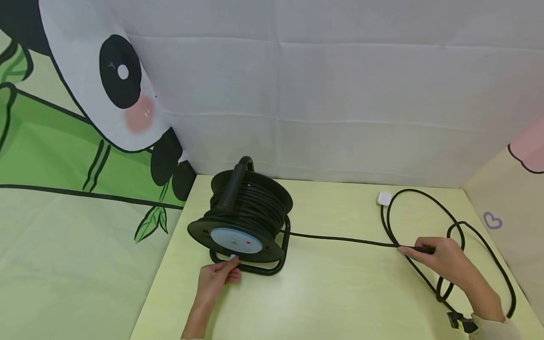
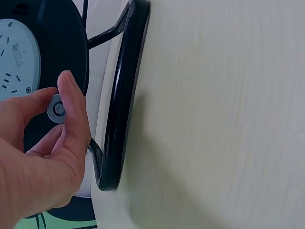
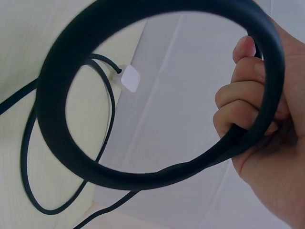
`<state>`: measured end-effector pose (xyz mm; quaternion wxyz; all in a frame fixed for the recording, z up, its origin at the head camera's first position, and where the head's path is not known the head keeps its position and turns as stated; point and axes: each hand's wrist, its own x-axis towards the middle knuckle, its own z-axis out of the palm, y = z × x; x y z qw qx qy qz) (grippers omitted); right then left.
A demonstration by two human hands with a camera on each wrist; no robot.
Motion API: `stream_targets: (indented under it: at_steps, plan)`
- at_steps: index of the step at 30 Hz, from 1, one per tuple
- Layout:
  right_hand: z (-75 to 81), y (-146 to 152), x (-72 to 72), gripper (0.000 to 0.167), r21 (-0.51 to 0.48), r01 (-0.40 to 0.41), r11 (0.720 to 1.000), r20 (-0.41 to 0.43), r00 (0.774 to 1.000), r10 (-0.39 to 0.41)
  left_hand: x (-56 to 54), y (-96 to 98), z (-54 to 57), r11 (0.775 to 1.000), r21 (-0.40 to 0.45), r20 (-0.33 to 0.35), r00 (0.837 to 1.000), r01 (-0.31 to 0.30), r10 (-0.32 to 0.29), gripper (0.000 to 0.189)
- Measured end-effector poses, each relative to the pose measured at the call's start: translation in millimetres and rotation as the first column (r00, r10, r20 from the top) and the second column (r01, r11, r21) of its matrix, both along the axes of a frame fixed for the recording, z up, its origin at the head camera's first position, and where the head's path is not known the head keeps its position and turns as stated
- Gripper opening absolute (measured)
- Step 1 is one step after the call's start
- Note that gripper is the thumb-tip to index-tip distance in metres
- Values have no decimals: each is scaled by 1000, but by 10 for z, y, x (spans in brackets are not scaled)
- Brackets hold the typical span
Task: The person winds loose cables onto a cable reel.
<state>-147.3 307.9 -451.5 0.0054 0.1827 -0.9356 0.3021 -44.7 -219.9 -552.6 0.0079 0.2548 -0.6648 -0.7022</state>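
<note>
A black cable reel (image 1: 250, 208) with a round pale-blue socket panel (image 1: 236, 240) stands at the left of the table on a tubular frame. My left hand (image 1: 214, 279) is at its front disc. In the left wrist view the thumb and fingers pinch a small grey knob (image 2: 56, 109) beside the panel. Black cable (image 1: 344, 239) is wound on the drum and runs from it to the right. There my right hand (image 1: 446, 259) grips the cable, with fingers curled round it, as the right wrist view shows.
Loose cable loops (image 1: 442, 205) lie around the right hand. A white plug (image 1: 384, 198) rests near the table's back edge. A small black piece with a yellow-green mark (image 1: 462, 323) is by the right sleeve. Pale cloth (image 1: 323, 94) hangs behind; printed cloth (image 1: 85, 245) is at left.
</note>
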Motion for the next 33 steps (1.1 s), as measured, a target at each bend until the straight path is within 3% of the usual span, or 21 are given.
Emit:
stream_targets:
  at_steps: [13,23,33]
  plan:
    - [-164,-200,55,28,-23,-33,999,-7,999,33,15,-178,104,998,-38,-1,999,-46,46,37]
    - [-288,-437,73,23,-55,-70,996,8,997,70,15,-365,275,996,-44,-10,997,-78,78,40]
    - [-296,-576,100,28,-42,-73,996,-10,997,72,49,-575,489,990,-46,-19,991,-135,134,47]
